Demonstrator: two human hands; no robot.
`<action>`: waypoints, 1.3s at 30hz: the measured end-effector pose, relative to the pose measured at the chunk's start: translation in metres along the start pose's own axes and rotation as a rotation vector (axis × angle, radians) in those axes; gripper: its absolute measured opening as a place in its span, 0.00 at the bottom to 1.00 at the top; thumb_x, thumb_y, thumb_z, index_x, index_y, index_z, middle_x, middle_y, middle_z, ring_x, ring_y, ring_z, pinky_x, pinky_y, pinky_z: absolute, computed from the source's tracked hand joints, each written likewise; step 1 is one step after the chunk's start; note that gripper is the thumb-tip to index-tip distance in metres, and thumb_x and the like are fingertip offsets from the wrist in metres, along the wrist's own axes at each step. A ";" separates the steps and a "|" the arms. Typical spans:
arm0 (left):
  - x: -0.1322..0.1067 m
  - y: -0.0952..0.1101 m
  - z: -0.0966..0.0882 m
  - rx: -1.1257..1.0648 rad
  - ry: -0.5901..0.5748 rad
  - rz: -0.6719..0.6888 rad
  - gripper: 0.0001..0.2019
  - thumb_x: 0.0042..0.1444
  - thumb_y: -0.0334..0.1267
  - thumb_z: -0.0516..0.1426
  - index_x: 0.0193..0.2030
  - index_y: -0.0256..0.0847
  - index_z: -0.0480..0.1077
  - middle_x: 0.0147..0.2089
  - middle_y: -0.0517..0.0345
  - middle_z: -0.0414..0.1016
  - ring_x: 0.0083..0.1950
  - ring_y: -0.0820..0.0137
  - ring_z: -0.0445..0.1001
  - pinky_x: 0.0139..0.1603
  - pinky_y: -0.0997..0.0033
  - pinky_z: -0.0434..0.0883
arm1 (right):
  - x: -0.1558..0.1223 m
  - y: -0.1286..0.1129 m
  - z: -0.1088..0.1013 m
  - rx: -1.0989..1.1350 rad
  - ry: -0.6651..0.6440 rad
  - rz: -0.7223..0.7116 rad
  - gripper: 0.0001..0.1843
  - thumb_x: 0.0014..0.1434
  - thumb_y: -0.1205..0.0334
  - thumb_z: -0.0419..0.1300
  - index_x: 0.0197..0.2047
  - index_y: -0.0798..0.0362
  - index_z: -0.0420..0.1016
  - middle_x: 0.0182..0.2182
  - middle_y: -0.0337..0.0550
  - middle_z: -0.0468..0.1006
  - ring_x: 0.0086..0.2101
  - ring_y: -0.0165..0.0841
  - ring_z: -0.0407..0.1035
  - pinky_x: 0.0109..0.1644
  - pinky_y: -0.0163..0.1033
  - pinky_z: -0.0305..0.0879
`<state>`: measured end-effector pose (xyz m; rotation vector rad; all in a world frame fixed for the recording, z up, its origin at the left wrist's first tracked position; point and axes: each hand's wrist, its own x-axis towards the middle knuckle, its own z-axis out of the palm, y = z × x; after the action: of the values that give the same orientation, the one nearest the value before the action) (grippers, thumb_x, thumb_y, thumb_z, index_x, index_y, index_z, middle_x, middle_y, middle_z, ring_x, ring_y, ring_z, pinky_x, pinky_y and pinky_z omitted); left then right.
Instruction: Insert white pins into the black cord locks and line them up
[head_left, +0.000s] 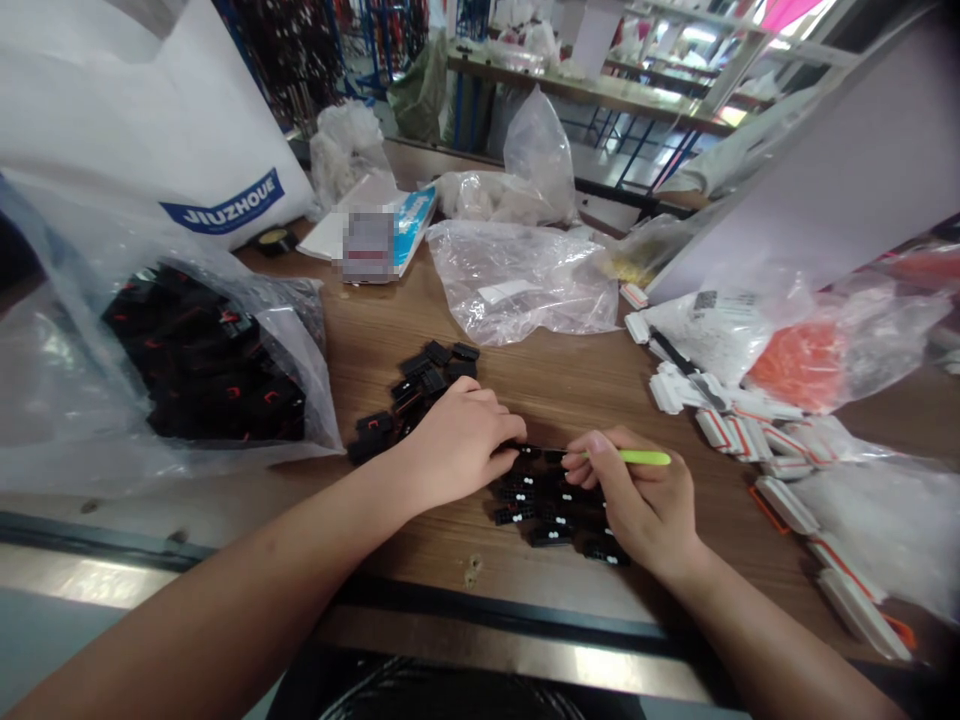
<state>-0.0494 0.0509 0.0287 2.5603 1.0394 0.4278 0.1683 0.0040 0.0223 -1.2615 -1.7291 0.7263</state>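
Note:
My left hand (459, 440) rests with curled fingers on a cluster of small black connector housings (551, 510) lying on the wooden table (570, 385); its fingertips press one black piece. My right hand (637, 500) pinches a thin yellow-green tool (641, 457), its tip aimed left at the piece under my left fingertips. A second heap of black housings (424, 385) lies just behind my left hand.
A clear bag of black and red parts (206, 355) sits at the left. White connector strips (739, 425) and an orange-filled bag (799, 365) lie at the right. An empty clear bag (525, 280), a white carrier bag (150, 110) and a white board (832, 170) stand behind.

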 end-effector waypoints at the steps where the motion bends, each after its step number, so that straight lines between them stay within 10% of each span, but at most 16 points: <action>1: 0.000 0.000 0.000 0.000 -0.001 -0.001 0.03 0.60 0.36 0.60 0.39 0.42 0.76 0.35 0.59 0.79 0.42 0.65 0.73 0.49 0.62 0.58 | 0.000 0.000 0.000 -0.005 -0.006 -0.005 0.11 0.67 0.62 0.56 0.35 0.54 0.78 0.27 0.39 0.79 0.24 0.26 0.74 0.27 0.31 0.70; 25: -0.001 0.000 0.002 0.027 0.000 0.004 0.04 0.60 0.37 0.59 0.39 0.43 0.75 0.34 0.59 0.78 0.42 0.65 0.73 0.49 0.61 0.58 | -0.001 -0.001 0.002 -0.105 -0.158 -0.032 0.11 0.67 0.62 0.55 0.35 0.53 0.77 0.28 0.39 0.79 0.26 0.28 0.74 0.32 0.34 0.71; 34: -0.008 -0.008 -0.022 0.219 0.090 -0.152 0.04 0.53 0.34 0.60 0.36 0.41 0.76 0.39 0.55 0.77 0.44 0.60 0.72 0.48 0.58 0.59 | -0.002 0.005 -0.004 0.005 0.104 -0.121 0.09 0.66 0.66 0.57 0.37 0.53 0.79 0.28 0.40 0.80 0.25 0.28 0.74 0.29 0.34 0.71; 39: -0.009 0.004 -0.022 -0.080 0.057 -0.022 0.07 0.55 0.39 0.63 0.41 0.44 0.77 0.43 0.60 0.77 0.45 0.65 0.72 0.52 0.61 0.61 | -0.002 0.004 -0.006 -0.013 0.122 -0.137 0.09 0.66 0.67 0.57 0.37 0.54 0.79 0.27 0.40 0.80 0.26 0.28 0.74 0.30 0.34 0.72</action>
<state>-0.0624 0.0463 0.0486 2.4771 1.0479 0.5281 0.1754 0.0035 0.0209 -1.1598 -1.7034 0.5476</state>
